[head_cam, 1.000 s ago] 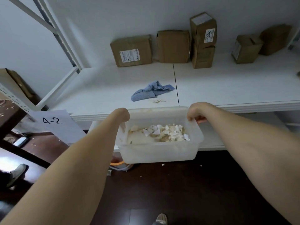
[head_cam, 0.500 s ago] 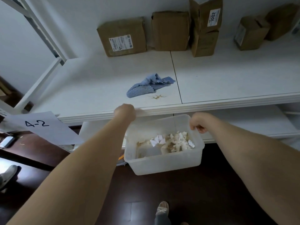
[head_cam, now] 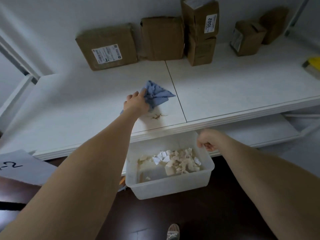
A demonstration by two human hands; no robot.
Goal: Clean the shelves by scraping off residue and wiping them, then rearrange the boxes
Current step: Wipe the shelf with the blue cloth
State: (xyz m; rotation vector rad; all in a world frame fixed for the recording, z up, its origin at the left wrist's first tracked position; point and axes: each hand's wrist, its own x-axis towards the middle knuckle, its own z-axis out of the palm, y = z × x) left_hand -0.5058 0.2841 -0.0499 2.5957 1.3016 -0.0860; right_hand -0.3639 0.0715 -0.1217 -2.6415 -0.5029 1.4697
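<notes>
My left hand [head_cam: 136,103] grips the blue cloth [head_cam: 156,95] on the shelf [head_cam: 242,94], just behind the residue [head_cam: 157,116] near its front edge. My right hand [head_cam: 207,142] alone pinches the rim of the plastic bin [head_cam: 173,186]. Held by one hand, the bin may tip and spill its scraps [head_cam: 180,161].

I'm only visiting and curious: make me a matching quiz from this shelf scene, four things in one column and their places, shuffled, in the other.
Things:
1. blue cloth
2. plastic bin
3. box labelled 1002
4. brown residue

Places:
A. stacked on another cardboard box
B. below the shelf edge, held at its rim by the right hand
C. on the shelf, gripped by the left hand
D. on the shelf near its front edge, just in front of the cloth

Pairs: 1-C, 2-B, 3-A, 4-D.
</notes>
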